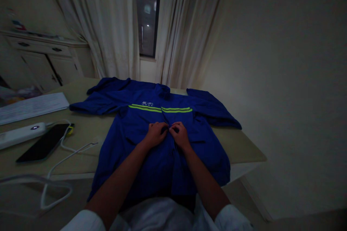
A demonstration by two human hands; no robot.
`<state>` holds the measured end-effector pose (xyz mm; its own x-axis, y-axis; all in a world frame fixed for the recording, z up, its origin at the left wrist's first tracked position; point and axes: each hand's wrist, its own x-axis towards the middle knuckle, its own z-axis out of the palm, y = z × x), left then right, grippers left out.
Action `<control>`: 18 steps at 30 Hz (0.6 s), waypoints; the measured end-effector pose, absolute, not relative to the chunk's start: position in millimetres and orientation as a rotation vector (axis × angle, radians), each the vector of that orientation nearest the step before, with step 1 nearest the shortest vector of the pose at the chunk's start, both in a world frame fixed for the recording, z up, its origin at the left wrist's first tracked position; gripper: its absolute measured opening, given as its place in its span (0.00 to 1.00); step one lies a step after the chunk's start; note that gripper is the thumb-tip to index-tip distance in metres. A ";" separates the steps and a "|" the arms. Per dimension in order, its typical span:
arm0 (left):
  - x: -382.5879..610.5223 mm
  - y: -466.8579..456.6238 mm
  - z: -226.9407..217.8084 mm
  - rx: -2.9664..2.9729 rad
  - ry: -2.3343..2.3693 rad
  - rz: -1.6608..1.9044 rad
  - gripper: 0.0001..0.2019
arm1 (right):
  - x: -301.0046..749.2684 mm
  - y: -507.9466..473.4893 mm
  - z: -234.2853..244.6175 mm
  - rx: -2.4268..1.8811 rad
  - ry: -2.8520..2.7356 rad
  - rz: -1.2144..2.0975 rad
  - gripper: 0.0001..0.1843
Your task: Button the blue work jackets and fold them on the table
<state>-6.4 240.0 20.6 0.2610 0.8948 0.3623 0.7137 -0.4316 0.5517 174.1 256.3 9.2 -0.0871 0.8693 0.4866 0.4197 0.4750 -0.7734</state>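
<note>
One blue jacket (pixel 162 151) lies spread front-up across the table (pixel 238 148), apparently to bring its front opening (pixel 172 162) within reach; left hand (pixel 156 133) and right hand (pixel 180 135) pinch cloth there, fingertips nearly meeting. A phone (pixel 45 144) rests aside, clear of the fabric.

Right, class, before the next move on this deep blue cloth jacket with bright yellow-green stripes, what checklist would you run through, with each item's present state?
1. Deep blue cloth jacket front side up on the pale flat table: ok.
2. Left hand and right hand close together at its front opening: ok.
3. Fine detail between the hands: cannot tell; too small and dark.
4. Bright yellow-green stripes facing up, uncovered by the hands: ok.
5. Jacket wholly on the table: not ok; its lower end passes the near edge.
6. Flat black phone apart from the jacket: ok.
</note>
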 end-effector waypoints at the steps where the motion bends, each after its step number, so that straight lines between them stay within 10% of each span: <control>1: -6.2 239.9 21.1 2.251 1.482 0.949 0.15 | 174.0 256.2 9.6 -1.116 -1.690 0.563 0.05; 18: -5.5 243.0 25.1 2.253 1.533 0.840 0.13 | 171.8 253.0 15.9 -1.182 -1.687 0.609 0.06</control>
<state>-5.5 243.0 25.1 0.2641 0.9161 0.3018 0.7477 -0.3921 0.5359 171.8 253.0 15.9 -0.0772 0.9057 0.4167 0.4304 0.4073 -0.8055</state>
